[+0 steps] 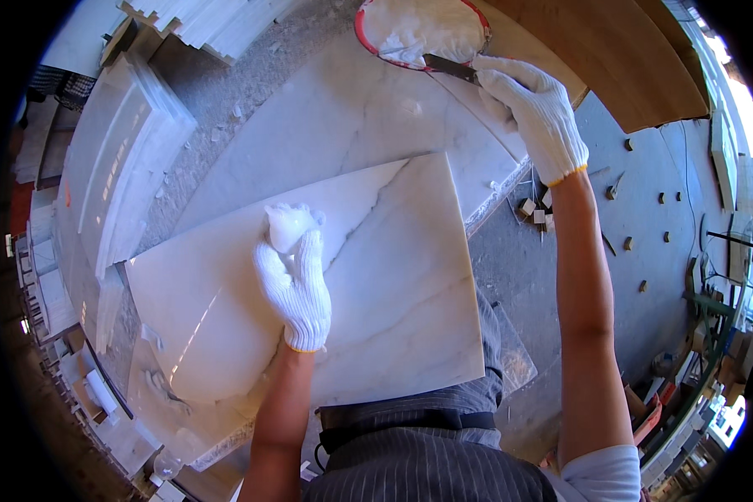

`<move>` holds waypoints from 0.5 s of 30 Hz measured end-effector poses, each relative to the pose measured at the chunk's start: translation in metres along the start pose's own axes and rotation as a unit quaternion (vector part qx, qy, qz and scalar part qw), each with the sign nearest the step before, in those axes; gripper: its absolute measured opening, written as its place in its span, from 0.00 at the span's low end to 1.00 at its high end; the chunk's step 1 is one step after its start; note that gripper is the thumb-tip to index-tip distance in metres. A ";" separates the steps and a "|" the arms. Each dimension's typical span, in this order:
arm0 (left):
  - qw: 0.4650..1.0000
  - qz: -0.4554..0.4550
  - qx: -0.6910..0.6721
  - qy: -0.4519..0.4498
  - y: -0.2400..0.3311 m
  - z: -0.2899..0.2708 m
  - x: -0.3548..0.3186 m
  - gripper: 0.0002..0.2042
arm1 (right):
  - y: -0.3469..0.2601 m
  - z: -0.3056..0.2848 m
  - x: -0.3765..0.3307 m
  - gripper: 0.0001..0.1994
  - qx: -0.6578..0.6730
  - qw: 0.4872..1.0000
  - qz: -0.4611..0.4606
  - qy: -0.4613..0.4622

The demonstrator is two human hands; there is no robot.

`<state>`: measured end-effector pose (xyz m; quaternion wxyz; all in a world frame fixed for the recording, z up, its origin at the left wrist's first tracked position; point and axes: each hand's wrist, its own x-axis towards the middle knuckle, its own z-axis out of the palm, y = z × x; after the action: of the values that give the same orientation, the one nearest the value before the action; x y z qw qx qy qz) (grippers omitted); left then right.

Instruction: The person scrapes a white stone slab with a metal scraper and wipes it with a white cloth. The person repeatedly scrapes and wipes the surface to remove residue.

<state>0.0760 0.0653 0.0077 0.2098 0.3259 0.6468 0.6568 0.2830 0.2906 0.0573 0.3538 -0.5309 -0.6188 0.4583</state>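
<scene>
My left hand (pixel 297 293), in a white knit glove, is closed around a glossy white lump (pixel 291 224) over a grey-veined white marble slab (pixel 410 284). Whether the lump is paste or a wad of cloth or plastic, I cannot tell. At the upper right, my gloved right hand (pixel 534 113) grips a dark flat scraper (pixel 450 69). Its blade reaches over the rim of a round red-edged tub (pixel 361 35) of thick white paste (pixel 422 29). The handle end is hidden in my fingers.
Beneath lies a larger marble slab (pixel 309 125). Stacked slabs (pixel 117 167) stand at the left, and brown boards (pixel 602 50) lie at the upper right. Small wooden blocks (pixel 537 216) are scattered on the grey floor (pixel 636 201). Tools and clutter line the right edge.
</scene>
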 end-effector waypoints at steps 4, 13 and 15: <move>1.000 0.012 0.024 -0.008 0.000 -0.001 0.002 0.18 | 0.000 -0.009 -0.055 0.15 0.062 0.994 0.087 -0.020; 1.000 0.013 -0.008 0.009 -0.001 0.002 0.004 0.18 | 0.025 0.001 -0.120 0.15 0.103 0.983 0.149 0.014; 1.000 0.026 0.010 -0.011 -0.002 0.000 0.007 0.18 | 0.024 0.004 -0.119 0.15 0.100 0.985 0.139 0.007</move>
<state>0.0713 0.0704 0.0070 0.1970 0.3520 0.6425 0.6516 0.3099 0.1736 0.0391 0.3425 -0.5769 -0.4875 0.5589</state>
